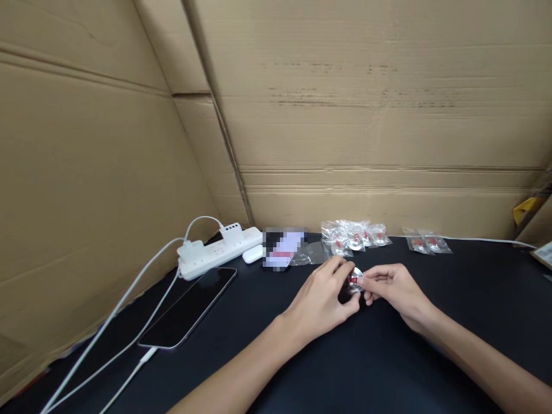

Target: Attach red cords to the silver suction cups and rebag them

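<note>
Head view, fingers (pixel 344 272) partly hiding disc (pixel 359 272), bagged discs (pixel 356 241) behind, phone (pixel 190 310)

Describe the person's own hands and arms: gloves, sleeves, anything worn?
Left hand and right hand: ungloved. Left forearm and right forearm: slim, bare as far as the frame shows, no sleeve, watch or bracelet. No rings visible, though some fingers are partly hidden.

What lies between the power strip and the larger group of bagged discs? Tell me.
Left to right in the head view: a white case, a pixelated item, a clear plastic bag.
</note>
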Demonstrator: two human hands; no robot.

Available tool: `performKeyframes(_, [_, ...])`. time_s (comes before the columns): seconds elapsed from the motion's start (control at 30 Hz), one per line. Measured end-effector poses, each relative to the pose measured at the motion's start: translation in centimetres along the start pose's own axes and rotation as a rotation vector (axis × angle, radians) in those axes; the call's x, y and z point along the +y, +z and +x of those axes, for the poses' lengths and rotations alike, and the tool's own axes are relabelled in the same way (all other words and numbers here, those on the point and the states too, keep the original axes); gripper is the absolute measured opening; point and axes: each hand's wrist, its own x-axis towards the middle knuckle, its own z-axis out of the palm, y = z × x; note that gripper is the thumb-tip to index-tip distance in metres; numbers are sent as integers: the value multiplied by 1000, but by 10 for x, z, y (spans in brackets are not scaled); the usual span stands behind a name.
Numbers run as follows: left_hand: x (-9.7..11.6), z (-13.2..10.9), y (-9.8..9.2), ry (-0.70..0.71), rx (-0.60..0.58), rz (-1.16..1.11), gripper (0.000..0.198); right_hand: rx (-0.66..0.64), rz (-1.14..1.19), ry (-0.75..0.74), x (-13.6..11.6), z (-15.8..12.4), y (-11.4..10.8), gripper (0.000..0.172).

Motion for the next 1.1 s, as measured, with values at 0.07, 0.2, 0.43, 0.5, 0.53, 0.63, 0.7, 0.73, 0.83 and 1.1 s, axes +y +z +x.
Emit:
performKeyframes(0.07, [0, 0, 0, -12, -12, -15, 32, -40, 38, 30, 0, 1, -3, 31])
performKeyframes(0.2, [0, -1, -1, -15, -22, -29, 31, -124, 73, 48, 1, 3, -8, 29])
performKeyframes(0.43, [-2, -1, 1, -12, -42, -13, 32, -82, 92, 87, 1, 4, -8, 24])
performKeyframes(0.5, [-3, -2, 1, -8, -46, 8, 34, -52, 86, 92, 2, 3, -7, 25])
performKeyframes(0.53, [-4, -1, 0, -2, -45, 20, 35, -37, 80, 91, 3, 4, -8, 25])
performKeyframes(0.63, [-12, 3, -8, 5, 5, 92, 35, 17, 51, 68, 6, 4, -11, 29])
performKeyframes(0.7, [-25, 7, -17, -26, 83, 193, 29, 41, 21, 50, 7, 5, -14, 31])
performKeyframes(0.73, [-34, 9, -21, -54, 116, 257, 28, 44, 6, 44, 7, 6, -16, 32])
performKeyframes(0.83, [-60, 11, -31, -186, 150, 484, 32, 42, -30, 43, 6, 7, -17, 32])
performKeyframes(1.1, [-86, 1, -20, -251, -14, 678, 39, -25, -50, -13, 7, 6, -15, 35])
